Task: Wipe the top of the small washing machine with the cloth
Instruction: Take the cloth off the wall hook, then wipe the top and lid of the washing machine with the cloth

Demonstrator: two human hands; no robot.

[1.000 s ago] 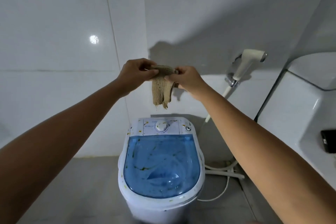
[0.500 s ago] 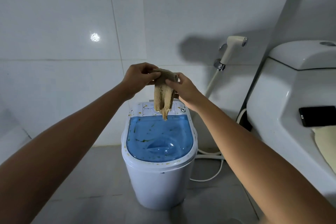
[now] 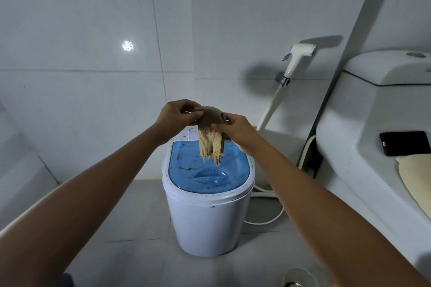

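A small white washing machine (image 3: 205,221) stands on the floor in the middle of the view. Its blue see-through lid (image 3: 210,175) is smeared with green and yellow specks. Above its back edge hangs a beige ribbed cloth (image 3: 211,141), bunched at the top with a frayed lower end over the lid. My left hand (image 3: 177,119) pinches the cloth's top from the left and my right hand (image 3: 235,129) pinches it from the right. The cloth hides most of the control panel.
A white toilet (image 3: 363,147) stands at the right with a black phone (image 3: 404,143) and a pale cloth (image 3: 417,182) on it. A bidet sprayer (image 3: 296,60) hangs on the tiled wall, its hose trailing behind the machine. A floor drain (image 3: 295,277) lies at bottom right.
The view has pulled back, so the whole machine and the toilet show. Both hands, still holding the cloth, have come down so its lower end hangs over the lid.
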